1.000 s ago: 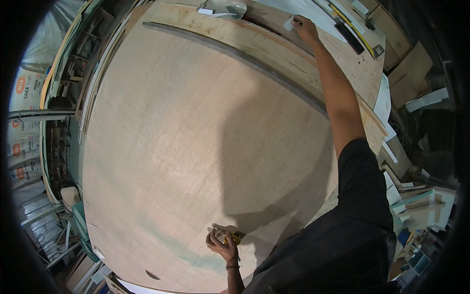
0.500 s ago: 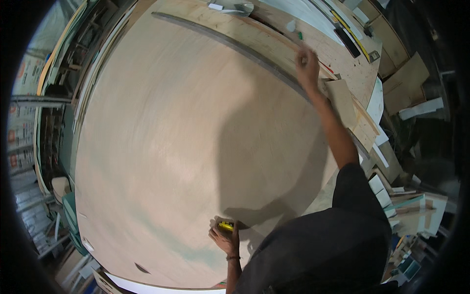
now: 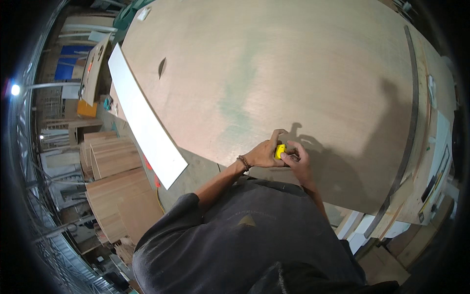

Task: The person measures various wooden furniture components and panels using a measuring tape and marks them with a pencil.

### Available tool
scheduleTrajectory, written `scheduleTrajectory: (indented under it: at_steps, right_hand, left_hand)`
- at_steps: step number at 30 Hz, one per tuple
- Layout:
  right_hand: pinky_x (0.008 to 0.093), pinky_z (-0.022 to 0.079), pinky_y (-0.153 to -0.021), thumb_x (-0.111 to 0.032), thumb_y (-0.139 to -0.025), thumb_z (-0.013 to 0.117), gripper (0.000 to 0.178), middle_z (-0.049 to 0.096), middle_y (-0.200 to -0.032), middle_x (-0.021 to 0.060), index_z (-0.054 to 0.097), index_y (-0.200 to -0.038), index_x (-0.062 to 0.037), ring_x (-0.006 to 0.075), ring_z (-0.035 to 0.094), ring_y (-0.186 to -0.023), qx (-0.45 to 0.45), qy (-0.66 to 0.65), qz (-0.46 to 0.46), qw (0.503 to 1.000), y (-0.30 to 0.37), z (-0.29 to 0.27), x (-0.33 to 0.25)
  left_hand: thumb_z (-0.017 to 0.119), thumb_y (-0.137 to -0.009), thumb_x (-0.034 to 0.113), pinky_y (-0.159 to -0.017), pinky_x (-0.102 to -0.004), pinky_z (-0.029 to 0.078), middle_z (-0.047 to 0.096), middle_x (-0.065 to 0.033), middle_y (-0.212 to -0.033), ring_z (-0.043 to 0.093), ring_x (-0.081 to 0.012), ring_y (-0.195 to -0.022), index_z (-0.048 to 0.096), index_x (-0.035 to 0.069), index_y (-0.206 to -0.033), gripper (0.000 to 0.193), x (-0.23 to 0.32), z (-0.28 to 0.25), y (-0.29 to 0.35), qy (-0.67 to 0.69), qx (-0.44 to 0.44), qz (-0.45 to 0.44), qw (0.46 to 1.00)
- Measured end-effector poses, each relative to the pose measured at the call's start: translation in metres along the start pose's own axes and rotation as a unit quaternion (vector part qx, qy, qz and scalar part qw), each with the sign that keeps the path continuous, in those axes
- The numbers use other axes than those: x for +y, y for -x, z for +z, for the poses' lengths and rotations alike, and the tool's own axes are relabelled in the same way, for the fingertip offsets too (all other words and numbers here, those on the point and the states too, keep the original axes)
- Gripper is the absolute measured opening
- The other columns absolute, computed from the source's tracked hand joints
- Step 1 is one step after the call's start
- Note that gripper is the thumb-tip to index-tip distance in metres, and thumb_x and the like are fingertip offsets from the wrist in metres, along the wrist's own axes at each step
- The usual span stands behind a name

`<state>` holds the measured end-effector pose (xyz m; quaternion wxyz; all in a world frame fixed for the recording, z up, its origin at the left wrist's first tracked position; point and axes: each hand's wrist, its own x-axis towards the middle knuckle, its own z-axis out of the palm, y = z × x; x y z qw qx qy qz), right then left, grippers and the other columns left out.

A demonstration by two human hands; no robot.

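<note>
A small yellow tape measure (image 3: 280,151) sits between my two hands, just above the near edge of a large plywood sheet (image 3: 313,63). My left hand (image 3: 262,154), with a beaded bracelet at its wrist, grips it from the left, its index finger sticking out. From the right, my right hand (image 3: 300,162) closes on the tape measure with thumb and curled fingers. Part of the yellow case is covered by fingers. Both hands cast shadows on the sheet, which has a greenish smear and a dark slit toward its left.
A long white board (image 3: 142,108) lies along the sheet's left edge. On the right, a dark straight strip (image 3: 412,98) runs across the plywood. Wooden panels (image 3: 115,161) stand at lower left. A side surface with a level-like tool (image 3: 433,183) is at far right.
My view has turned toward the left end of the sheet. My right hand has come back from the dark strip and joined my left hand at the tape measure.
</note>
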<state>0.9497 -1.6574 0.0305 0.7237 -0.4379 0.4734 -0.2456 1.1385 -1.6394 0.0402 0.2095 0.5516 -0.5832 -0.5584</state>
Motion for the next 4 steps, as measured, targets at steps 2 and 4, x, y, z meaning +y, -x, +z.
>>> scheduleTrajectory:
  at_steps: [2, 4]
  right_hand:
    - [0.0276, 0.054, -0.079, -0.02, -0.085, 0.077, 0.044, 0.066, -0.098, 0.0114, 0.059, -0.12, 0.0, 0.0148, 0.065, -0.089, -0.093, -0.017, 0.034, 0.995, 0.004, -0.003, 0.011]
    - [0.03, 0.055, -0.084, -0.026, -0.083, 0.08, 0.057, 0.064, -0.104, 0.0135, 0.053, -0.128, -0.0014, 0.0174, 0.065, -0.092, -0.144, 0.018, 0.082, 0.986, 0.002, 0.007, 0.026]
  left_hand:
    - [0.076, -0.075, 0.021, -0.083, -0.0456, 0.052, 0.065, -0.0218, -0.095, 0.066, -0.0393, -0.092, 0.022, 0.007, -0.14, 0.086, -0.005, 0.005, 0.014, -0.037, -0.028, 0.003, 0.999]
    - [0.075, -0.075, 0.021, -0.084, -0.0469, 0.052, 0.065, -0.0221, -0.095, 0.065, -0.0393, -0.091, 0.023, 0.007, -0.141, 0.085, -0.016, -0.011, 0.037, -0.053, -0.043, 0.011, 0.998]
